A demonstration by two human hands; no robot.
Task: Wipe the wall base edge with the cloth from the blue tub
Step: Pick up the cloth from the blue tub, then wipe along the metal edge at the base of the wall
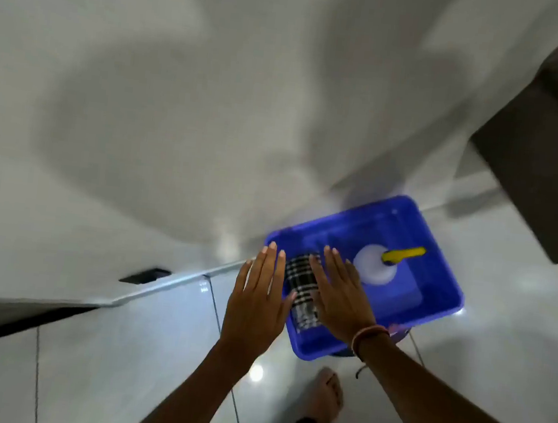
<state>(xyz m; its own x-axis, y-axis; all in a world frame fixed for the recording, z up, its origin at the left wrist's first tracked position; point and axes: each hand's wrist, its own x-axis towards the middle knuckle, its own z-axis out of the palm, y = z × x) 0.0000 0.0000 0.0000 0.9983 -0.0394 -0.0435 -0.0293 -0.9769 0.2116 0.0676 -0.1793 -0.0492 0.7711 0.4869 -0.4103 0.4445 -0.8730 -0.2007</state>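
Note:
A blue tub (437, 262) stands on the white tiled floor close to the wall. A black-and-white checked cloth (301, 284) lies in its left end. My left hand (258, 298) hovers flat over the tub's left rim, fingers spread, just left of the cloth. Over the cloth's right side my right hand (341, 293) is also flat and spread, with bracelets at the wrist. Neither hand holds anything. The wall base edge (159, 288) runs along the floor to the left of the tub.
A white spray bottle with a yellow trigger (377, 266) lies in the tub's middle. A dark opening (145, 275) sits low in the wall at left. Dark furniture (553, 143) fills the upper right. My bare foot (328, 399) is below the tub.

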